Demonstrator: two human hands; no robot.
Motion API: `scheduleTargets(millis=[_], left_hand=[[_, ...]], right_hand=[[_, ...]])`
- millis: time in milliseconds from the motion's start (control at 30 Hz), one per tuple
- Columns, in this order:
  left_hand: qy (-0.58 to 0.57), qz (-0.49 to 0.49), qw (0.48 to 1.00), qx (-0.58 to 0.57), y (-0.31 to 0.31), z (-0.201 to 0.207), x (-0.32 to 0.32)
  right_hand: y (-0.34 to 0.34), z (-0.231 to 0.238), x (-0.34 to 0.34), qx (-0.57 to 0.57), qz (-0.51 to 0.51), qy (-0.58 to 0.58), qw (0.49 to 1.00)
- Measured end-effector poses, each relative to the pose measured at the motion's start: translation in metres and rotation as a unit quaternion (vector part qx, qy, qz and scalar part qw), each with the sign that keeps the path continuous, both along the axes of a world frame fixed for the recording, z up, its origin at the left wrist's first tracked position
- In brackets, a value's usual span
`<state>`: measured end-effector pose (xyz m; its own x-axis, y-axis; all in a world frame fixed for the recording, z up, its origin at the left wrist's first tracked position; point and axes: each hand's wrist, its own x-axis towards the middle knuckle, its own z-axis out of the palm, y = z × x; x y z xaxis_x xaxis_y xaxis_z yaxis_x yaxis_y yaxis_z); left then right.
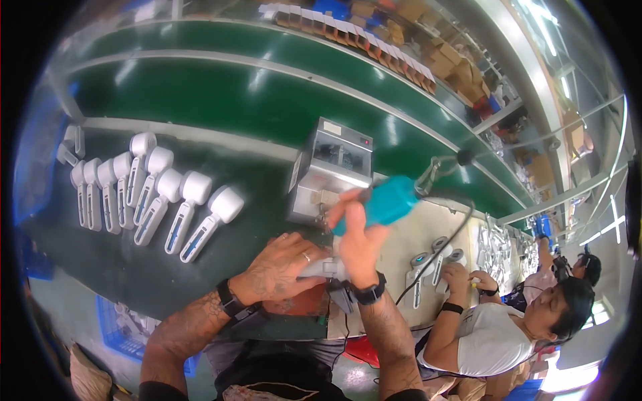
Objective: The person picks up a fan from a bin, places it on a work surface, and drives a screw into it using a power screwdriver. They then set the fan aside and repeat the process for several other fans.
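A teal screwdriver (pixel 384 202), white handheld devices (pixel 194 210), a dark green bench mat (pixel 134 267), a grey machine (pixel 331 170).

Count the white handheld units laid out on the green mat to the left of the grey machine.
9 white units: seven fanned in a row from left to lower right, one above the row, one at the mat's far left edge. Others may be hidden.

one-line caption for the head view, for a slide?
Right hand grips a teal screwdriver over a white part steadied by the left hand.

Nine white handheld devices (pixel 167 200), one teal screwdriver (pixel 384 202)
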<state>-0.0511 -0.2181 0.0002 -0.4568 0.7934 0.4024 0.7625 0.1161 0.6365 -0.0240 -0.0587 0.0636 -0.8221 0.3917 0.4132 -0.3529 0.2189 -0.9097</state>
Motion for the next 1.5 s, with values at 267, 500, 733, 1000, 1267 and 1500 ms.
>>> scheduleTargets(millis=[267, 500, 733, 1000, 1267, 1500], left_hand=[[-0.006, -0.006, 1.0, 0.011, 0.004, 0.0, 0.001], [-0.011, -0.003, 1.0, 0.002, 0.004, 0.0, 0.002], [-0.002, -0.011, 1.0, -0.003, 0.005, 0.001, 0.002], [0.012, -0.019, 1.0, 0.0, 0.003, 0.004, 0.003], [0.009, -0.019, 1.0, -0.005, 0.004, -0.002, 0.001], [0.003, -0.018, 1.0, 0.0, 0.001, -0.003, 0.001]], right_hand=[[0.004, -0.002, 0.057, -0.034, -0.023, -0.004, 0.999], [0.008, -0.011, 0.058, -0.037, -0.019, -0.011, 0.999], [0.008, -0.019, 0.055, -0.044, -0.013, -0.01, 0.999], [0.009, -0.022, 0.053, -0.036, -0.004, -0.001, 0.999], [0.008, 0.001, 0.021, -0.027, -0.033, 0.026, 0.999], [0.009, -0.008, -0.024, 0.034, -0.037, 0.07, 0.996]])
